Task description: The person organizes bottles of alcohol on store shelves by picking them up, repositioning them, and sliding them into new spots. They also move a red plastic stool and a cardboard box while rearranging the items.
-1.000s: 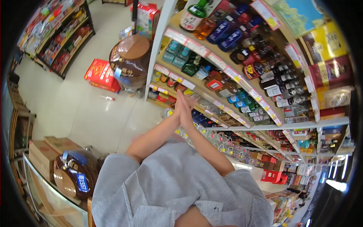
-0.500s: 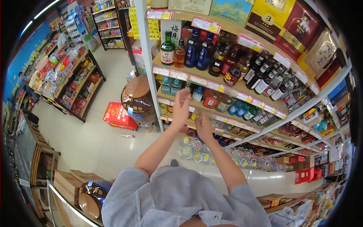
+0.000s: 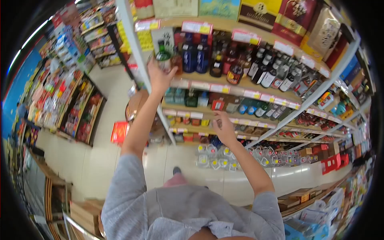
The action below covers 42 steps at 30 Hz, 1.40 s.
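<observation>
Far left of the green bottle [image 3: 163, 57], across the pale floor [image 3: 156, 160], I see a low display rack [image 3: 80, 108] loaded with packets. Between that rack and the bottle, but lower down, a red bag [image 3: 119, 133] lies on the floor just beside a big brown jar [image 3: 137, 105]. At the green bottle itself, which stands on the wooden shelf [image 3: 200, 78] beside a white upright [image 3: 136, 46], I have the left hand [image 3: 159, 78] partly open and curved around its lower part, fingers on the left side and thumb on the right. I cannot tell how firmly it grips. Just right of the bottle is an amber bottle [image 3: 177, 61], near my left thumb, then two blue bottles [image 3: 195, 55] side by side. Below and right of the green bottle, well apart from it, my right hand [image 3: 224, 127] hangs empty in front of the lower shelves, fingers loosely bent and partly open, nearest to a red-labelled bottle [image 3: 217, 105]. Under that hand, clear jugs [image 3: 224, 159] stand grouped on the floor. Further right of the green bottle, on its own shelf, I see dark bottles with white labels [image 3: 269, 76]; above them, boxes [image 3: 260, 13] line the upper shelf.
</observation>
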Motion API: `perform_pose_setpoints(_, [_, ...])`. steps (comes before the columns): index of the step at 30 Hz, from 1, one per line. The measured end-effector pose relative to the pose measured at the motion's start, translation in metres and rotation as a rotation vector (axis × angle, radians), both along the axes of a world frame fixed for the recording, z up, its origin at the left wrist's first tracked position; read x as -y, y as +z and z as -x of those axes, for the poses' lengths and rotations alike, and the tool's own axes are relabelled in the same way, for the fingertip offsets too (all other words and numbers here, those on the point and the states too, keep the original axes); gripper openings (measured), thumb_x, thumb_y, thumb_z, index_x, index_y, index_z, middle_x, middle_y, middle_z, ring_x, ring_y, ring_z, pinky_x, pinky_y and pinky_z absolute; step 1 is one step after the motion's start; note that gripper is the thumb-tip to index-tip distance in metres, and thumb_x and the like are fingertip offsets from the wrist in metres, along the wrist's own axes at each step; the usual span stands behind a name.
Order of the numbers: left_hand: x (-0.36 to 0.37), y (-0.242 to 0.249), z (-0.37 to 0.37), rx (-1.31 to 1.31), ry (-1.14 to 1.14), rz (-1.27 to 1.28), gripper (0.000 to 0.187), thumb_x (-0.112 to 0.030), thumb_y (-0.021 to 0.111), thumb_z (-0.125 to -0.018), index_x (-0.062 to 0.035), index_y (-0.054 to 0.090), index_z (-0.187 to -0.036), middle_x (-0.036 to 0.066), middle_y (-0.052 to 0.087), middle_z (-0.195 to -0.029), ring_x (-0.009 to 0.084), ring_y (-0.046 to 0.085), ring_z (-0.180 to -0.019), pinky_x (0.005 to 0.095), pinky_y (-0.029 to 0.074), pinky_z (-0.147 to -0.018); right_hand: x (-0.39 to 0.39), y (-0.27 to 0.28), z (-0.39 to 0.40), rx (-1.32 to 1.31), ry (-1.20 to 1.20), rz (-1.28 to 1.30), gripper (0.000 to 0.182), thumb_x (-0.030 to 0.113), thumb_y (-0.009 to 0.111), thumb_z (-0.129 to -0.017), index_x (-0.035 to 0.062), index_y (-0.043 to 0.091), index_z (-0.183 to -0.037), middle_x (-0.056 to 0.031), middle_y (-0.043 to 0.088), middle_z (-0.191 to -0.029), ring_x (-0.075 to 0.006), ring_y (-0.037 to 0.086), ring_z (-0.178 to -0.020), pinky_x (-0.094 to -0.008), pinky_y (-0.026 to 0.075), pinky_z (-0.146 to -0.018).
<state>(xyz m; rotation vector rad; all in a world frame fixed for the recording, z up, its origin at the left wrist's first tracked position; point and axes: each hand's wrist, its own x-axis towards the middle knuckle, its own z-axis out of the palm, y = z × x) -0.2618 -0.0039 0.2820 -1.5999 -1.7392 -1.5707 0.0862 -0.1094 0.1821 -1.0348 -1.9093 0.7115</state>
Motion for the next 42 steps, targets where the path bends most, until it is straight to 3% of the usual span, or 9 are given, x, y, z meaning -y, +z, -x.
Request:
perform_pose_setpoints(5, [-0.002,0.007,0.006,0.068,-0.172,0.037,0.11,-0.024,0.096,-0.076,0.0102,0.029,-0.156,0.03,0.045,-0.149,0.044,0.049,-0.137,0.0477,0.043,-0.116,-0.083,0.083,-0.002,-0.018,-0.58,-0.431,0.05,0.018,0.078,-0.095,-0.002,0.055,-0.135,-0.0212,0.06,-0.12,-0.0384,0.059,-0.118,-0.0471,0.048,-0.103])
perform_pose_setpoints(7, [-0.005,0.003,0.015,0.11,-0.234,0.032,0.106,-0.02,0.094,-0.078,0.0093,0.029,-0.156,0.029,0.046,-0.147,0.0435,0.05,-0.136,0.0474,0.043,-0.115,-0.119,0.103,-0.001,-0.032,-0.602,-0.567,0.063,0.027,0.083,-0.091,-0.0027,0.053,-0.137,-0.022,0.061,-0.121,-0.0399,0.059,-0.117,-0.0483,0.048,-0.103])
perform_pose_setpoints(10, [-0.015,-0.01,0.031,0.123,-0.289,0.043,0.104,-0.018,0.093,-0.079,0.0083,0.029,-0.156,0.029,0.045,-0.147,0.0434,0.05,-0.137,0.0475,0.043,-0.115,-0.144,0.122,0.011,0.113,-0.69,-0.476,0.078,0.037,0.089,-0.085,-0.0031,0.05,-0.14,-0.0238,0.061,-0.126,-0.0429,0.059,-0.121,-0.0498,0.048,-0.103])
perform_pose_setpoints(17, [-0.012,-0.03,0.043,0.157,-0.398,0.072,0.096,-0.014,0.089,-0.083,0.0079,0.03,-0.157,0.03,0.044,-0.15,0.0455,0.048,-0.137,0.0491,0.042,-0.115,-0.17,0.106,0.02,0.103,-0.721,-0.363,0.086,0.04,0.092,-0.079,-0.0012,0.05,-0.141,-0.028,0.061,-0.13,-0.0445,0.066,-0.116,-0.0494,0.054,-0.099])
perform_pose_setpoints(18, [-0.003,-0.019,0.04,0.137,-0.375,0.124,0.091,-0.01,0.085,-0.088,0.0093,0.028,-0.157,0.027,0.041,-0.154,0.0381,0.048,-0.143,0.0434,0.041,-0.121,-0.17,0.107,0.02,0.12,-0.727,-0.341,0.085,0.04,0.093,-0.079,-0.0011,0.051,-0.141,-0.0278,0.061,-0.131,-0.0444,0.066,-0.117,-0.0491,0.054,-0.099])
perform_pose_setpoints(21, [-0.002,-0.016,0.039,0.175,-0.455,0.04,0.09,-0.008,0.084,-0.088,0.0085,0.03,-0.157,0.027,0.042,-0.154,0.038,0.048,-0.143,0.0439,0.04,-0.121,-0.168,0.11,0.02,0.114,-0.732,-0.308,0.086,0.041,0.093,-0.078,-0.0016,0.051,-0.14,-0.0275,0.061,-0.133,-0.0441,0.066,-0.117,-0.0486,0.054,-0.1])
perform_pose_setpoints(33, [0.007,-0.022,0.046,0.063,-0.463,0.022,0.089,-0.012,0.082,-0.089,0.0094,0.03,-0.158,0.028,0.039,-0.158,0.0427,0.038,-0.149,0.0491,0.035,-0.123,-0.157,0.113,0.025,0.126,-0.769,-0.277,0.081,0.04,0.089,-0.083,0.0012,0.051,-0.143,-0.025,0.06,-0.135,-0.0445,0.064,-0.121,-0.049,0.054,-0.099])
perform_pose_setpoints(38, [0.039,-0.041,0.044,0.108,-0.532,-0.026,0.079,-0.008,0.08,-0.089,0.0055,0.037,-0.154,0.025,0.04,-0.159,0.0405,0.039,-0.149,0.0472,0.039,-0.121,-0.156,0.106,0.022,0.132,-0.759,-0.272,0.088,0.038,0.09,-0.083,-0.0021,0.047,-0.148,-0.0229,0.059,-0.135,-0.0381,0.065,-0.119,-0.0461,0.054,-0.101])
perform_pose_setpoints(42, [0.063,-0.056,0.042,0.08,-0.58,-0.009,0.065,-0.002,0.077,-0.09,0.0034,0.046,-0.147,0.023,0.049,-0.152,0.0371,0.046,-0.145,0.0443,0.05,-0.11,-0.151,0.103,0.016,0.074,-0.682,-0.228,0.087,0.032,0.089,-0.084,-0.0039,0.044,-0.149,-0.0255,0.057,-0.14,-0.0409,0.061,-0.128,-0.0454,0.051,-0.107])
